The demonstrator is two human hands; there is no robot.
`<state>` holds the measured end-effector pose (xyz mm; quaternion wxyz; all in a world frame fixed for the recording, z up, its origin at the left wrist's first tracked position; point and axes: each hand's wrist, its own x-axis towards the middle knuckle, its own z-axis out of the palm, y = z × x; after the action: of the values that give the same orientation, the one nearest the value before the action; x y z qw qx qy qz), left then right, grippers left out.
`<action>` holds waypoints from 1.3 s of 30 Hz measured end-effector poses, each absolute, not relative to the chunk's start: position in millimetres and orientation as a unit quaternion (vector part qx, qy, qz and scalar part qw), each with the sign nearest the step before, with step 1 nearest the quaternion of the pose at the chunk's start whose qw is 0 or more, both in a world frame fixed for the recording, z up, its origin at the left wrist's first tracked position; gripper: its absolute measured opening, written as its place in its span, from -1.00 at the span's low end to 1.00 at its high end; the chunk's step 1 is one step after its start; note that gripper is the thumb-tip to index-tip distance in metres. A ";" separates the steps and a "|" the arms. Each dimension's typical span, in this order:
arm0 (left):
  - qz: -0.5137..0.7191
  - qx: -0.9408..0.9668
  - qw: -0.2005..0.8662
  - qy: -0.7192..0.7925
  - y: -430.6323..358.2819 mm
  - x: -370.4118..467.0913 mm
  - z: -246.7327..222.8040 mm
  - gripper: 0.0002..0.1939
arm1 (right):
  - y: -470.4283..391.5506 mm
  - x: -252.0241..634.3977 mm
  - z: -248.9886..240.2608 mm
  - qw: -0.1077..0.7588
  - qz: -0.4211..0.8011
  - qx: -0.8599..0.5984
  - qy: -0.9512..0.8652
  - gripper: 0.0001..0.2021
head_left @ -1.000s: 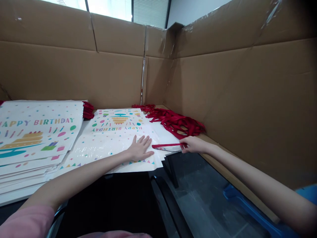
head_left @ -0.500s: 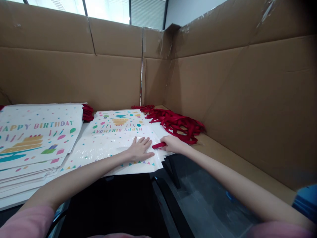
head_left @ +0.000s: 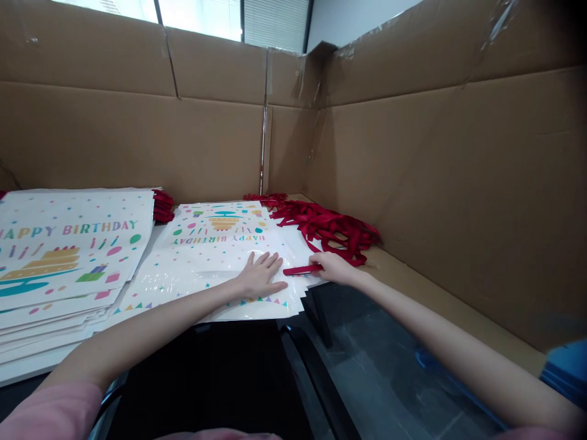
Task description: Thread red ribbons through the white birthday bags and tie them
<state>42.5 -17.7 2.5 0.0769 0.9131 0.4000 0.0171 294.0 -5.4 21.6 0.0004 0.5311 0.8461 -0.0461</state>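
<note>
A white bag printed with "Happy Birthday" (head_left: 215,250) lies upside down to me on a pile of similar ones, glossy on top. My left hand (head_left: 261,276) rests flat on it near the right edge, fingers spread. Just to the right, my right hand (head_left: 334,267) is closed on a red ribbon (head_left: 302,270), whose near end lies at the bag's right edge by my left fingertips. Whether the ribbon is fixed to the bag I cannot tell. Behind my right hand spreads a tangle of red ribbons (head_left: 342,229).
On the left stands a stack of printed birthday sheets (head_left: 77,244), with more red ribbon (head_left: 162,206) at its back corner. Cardboard walls (head_left: 206,140) close off the back and right. A black chair (head_left: 215,379) is below the front edge; a blue object (head_left: 566,370) sits at far right.
My right hand has moved a little to the right, so more of the red ribbon shows between it and my left hand. My left hand stays flat in place.
</note>
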 end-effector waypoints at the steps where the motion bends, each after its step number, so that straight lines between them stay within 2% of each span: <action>1: 0.018 0.913 0.077 0.400 -17.6 42.3 2.6 -0.19 | -5.5 303.4 21.5 0.005 -0.040 0.541 0.840 -0.92; 6: 0.015 0.913 0.082 0.399 -16.1 41.0 1.9 -0.18 | -7.0 327.8 20.5 0.023 -0.019 0.570 0.821 -0.79; 10: 0.013 0.912 0.085 0.401 -15.3 47.3 1.5 -0.18 | -8.3 304.3 18.3 0.025 -0.019 0.556 0.830 -0.77; 15: 0.016 0.911 0.087 0.403 -14.5 68.9 -0.5 -0.18 | -7.8 257.9 19.0 -0.031 -0.056 0.526 0.848 -0.77; 18: 0.028 0.909 0.099 0.405 -14.4 75.0 0.1 -0.17 | -5.3 260.0 18.9 -0.050 -0.081 0.519 0.849 -0.73; 24: 0.030 0.904 0.121 0.409 -13.1 49.2 14.8 -0.13 | -1.9 310.5 14.7 -0.066 -0.137 0.514 0.844 -0.81; 32: -0.030 0.887 0.133 0.442 -11.0 -9.7 21.2 -0.14 | 8.9 333.0 5.4 -0.115 -0.164 0.470 0.860 -0.72; 39: -0.017 0.889 0.141 0.435 -10.0 3.3 14.9 -0.13 | 17.1 318.0 2.2 -0.142 -0.163 0.445 0.869 -0.88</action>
<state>3.3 -10.0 14.9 0.1405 0.8894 0.4347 -0.0166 318.0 17.1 2.2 -0.1424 0.4452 0.8688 -0.1634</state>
